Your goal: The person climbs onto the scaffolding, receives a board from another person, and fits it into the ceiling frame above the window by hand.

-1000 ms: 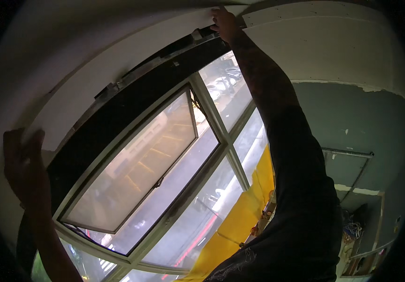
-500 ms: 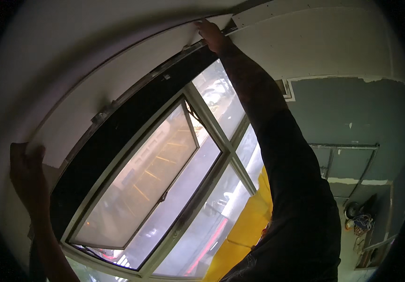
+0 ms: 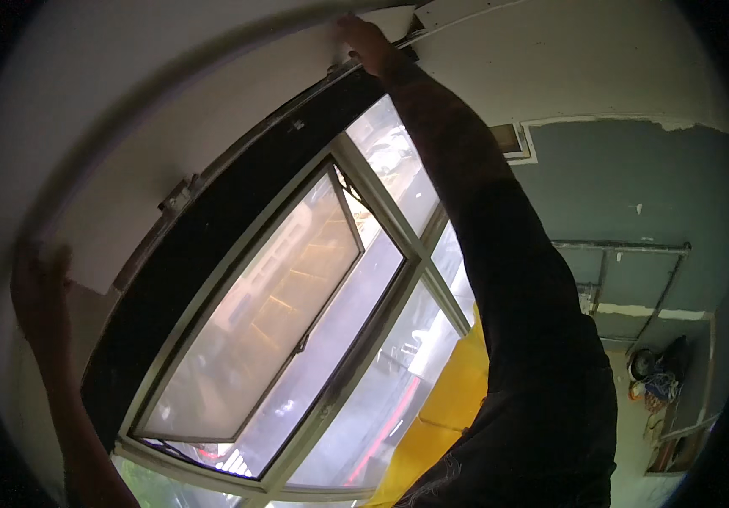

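A long white board strip (image 3: pixel 212 131) runs slantwise above the window, its upper edge along the pale ceiling surface. At its lower left end my left hand (image 3: pixel 41 288) holds the strip, with the fingers up against it and slightly blurred. My right hand (image 3: pixel 366 44) reaches high to the strip's far end and grips it there, its fingertips smeared by motion. Along the strip's lower edge lies a thin metal rail (image 3: pixel 275 117), with a small metal bracket (image 3: pixel 178 196) standing out from it.
Below the rail is a dark band (image 3: pixel 203 222), then a metal-framed window (image 3: pixel 419 264) with a tilted-open sash (image 3: pixel 254 317). Yellow sheeting (image 3: pixel 445 394) hangs by the glass. At right are a grey wall (image 3: pixel 610 182), a metal frame (image 3: pixel 622 247) and a heap of items (image 3: pixel 656 377).
The dark line along the strip's upper edge no longer shows; the strip sits closer to the ceiling surface. Both hands have shifted slightly up and left in the view.
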Demonstrator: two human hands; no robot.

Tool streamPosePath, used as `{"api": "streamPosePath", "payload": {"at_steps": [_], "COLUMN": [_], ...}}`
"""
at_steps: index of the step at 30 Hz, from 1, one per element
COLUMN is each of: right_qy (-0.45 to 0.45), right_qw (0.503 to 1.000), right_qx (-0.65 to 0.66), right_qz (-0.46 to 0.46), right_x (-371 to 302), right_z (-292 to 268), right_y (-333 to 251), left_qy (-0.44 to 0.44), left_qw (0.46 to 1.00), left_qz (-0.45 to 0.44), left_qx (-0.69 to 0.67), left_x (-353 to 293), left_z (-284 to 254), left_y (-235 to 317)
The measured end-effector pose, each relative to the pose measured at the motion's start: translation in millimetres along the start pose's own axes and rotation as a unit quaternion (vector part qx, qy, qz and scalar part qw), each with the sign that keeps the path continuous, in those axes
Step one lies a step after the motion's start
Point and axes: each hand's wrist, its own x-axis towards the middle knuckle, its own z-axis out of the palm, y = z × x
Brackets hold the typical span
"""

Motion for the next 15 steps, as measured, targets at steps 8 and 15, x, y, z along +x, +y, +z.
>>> {"api": "streamPosePath", "payload": {"at_steps": [8, 15], "right_qy": [0.0, -0.017], "right_qw": [0.957, 0.952], "right_qx": [-0.282, -0.294], "right_qz": [-0.072, -0.087], "right_x": [2, -6], "right_z": [-3, 39], "right_y": [-35, -159], "left_qy": [0.032, 0.074], "left_qw": [0.973, 0.892], "left_qz": [0.079, 0.256], "left_qx": [0.214, 0.366], "left_x": [-2, 2], "left_z": [3, 7], "left_y": [18, -1]}}
